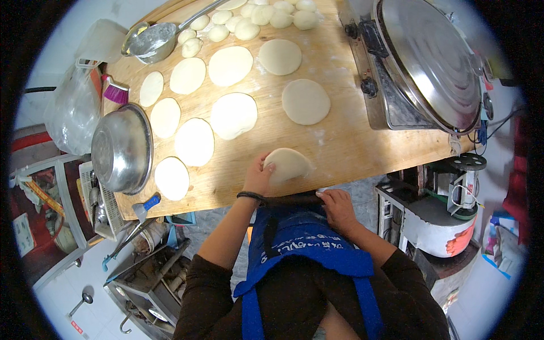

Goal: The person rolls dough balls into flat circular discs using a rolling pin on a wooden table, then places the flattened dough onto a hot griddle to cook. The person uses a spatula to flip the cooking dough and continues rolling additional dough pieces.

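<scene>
My left hand, with a dark band at the wrist, pinches the left edge of a flat dough piece near the front edge of the wooden table. The lower part of this dough is blurred. In front of the blue apron, my right hand has its fingers closed on the end of a dark bar, which looks like a rolling pin and lies just below the dough. Several flat dough rounds are spread across the table. Small dough balls cluster at the back.
An upturned steel basin, a purple brush and a blue-handled scraper are along the left side. A metal bowl is at the back left. On the right stands a large round griddle with a steel lid.
</scene>
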Motion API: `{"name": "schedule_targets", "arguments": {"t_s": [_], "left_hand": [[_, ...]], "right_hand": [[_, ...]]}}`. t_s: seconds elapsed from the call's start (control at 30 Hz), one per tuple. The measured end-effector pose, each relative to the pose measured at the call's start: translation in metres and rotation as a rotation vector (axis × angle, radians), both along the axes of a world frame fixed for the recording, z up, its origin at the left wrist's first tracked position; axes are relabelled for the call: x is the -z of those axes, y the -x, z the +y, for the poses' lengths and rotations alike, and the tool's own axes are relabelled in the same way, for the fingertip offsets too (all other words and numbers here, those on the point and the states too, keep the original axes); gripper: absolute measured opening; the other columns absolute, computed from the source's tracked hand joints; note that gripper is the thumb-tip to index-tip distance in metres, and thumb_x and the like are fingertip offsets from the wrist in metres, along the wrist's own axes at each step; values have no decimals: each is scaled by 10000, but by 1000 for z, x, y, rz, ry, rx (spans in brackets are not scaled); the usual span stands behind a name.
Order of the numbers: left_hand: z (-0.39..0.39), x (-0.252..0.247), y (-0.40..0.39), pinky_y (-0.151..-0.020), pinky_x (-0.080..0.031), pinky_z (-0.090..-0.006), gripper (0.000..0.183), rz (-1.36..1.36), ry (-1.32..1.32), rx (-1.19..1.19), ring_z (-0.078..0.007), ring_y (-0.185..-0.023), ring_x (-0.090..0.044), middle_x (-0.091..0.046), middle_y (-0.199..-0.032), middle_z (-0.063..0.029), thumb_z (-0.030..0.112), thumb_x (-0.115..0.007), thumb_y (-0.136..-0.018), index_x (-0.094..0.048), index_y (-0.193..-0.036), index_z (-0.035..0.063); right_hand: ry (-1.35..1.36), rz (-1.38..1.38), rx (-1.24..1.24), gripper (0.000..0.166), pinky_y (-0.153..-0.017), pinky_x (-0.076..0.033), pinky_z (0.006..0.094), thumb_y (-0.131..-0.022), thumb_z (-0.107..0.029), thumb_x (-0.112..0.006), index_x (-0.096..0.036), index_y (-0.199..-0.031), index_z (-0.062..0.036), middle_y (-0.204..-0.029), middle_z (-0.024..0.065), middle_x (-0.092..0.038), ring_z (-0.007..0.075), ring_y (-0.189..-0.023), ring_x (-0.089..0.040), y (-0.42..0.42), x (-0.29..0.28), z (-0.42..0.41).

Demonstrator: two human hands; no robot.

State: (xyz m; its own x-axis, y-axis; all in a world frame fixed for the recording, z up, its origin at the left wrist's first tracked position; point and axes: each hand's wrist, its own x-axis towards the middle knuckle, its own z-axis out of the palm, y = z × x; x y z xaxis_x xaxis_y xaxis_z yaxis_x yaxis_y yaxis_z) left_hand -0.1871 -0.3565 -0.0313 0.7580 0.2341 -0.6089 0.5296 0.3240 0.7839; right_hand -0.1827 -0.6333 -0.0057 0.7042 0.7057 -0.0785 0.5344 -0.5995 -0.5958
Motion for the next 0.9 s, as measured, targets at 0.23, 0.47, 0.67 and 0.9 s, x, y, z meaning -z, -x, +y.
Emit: {"name": "schedule_targets", "arguments": {"t_s": [0.23,0.47,0.67,0.9], "left_hand": [[26,31,43,-772,-530,-360,402,212,-28,-36,-238,-957,-640,-623,-1164,-161,-7,-547,-906,-490,-1301,37],[23,-10,67,-1064,-333,-532,564,-66,-1226,411,-352,-1258,-468,-479,-1403,-175,211,-634,-864,-463,-1370,29],[42,15,0,-1164,-112,-579,753,-130,-1478,504,-352,-1453,-242,-272,-1573,-174,447,-534,-918,-308,-1495,17],[39,17,14,-1164,-124,-581,867,-224,-1399,573,-366,-1453,-238,-269,-1571,-188,509,-571,-877,-253,-1515,16]], "right_hand": [[-9,11,-51,438,-905,-425,450,-782,-32,-633,-587,-1213,-92,-1123,108,-603,318,-1051,-559,-8,-2,8],[36,-14,-76,421,-981,-395,480,-830,-119,-616,-578,-1249,-94,-1210,125,-581,325,-1130,-533,-38,19,41],[110,-341,4,641,-1118,-223,577,-837,-389,-648,-483,-1396,-122,-1501,117,-390,315,-1412,-312,-102,34,110],[150,-269,-32,632,-1107,-233,596,-873,-388,-620,-440,-1421,-131,-1503,84,-394,291,-1404,-336,-102,29,102]]}}
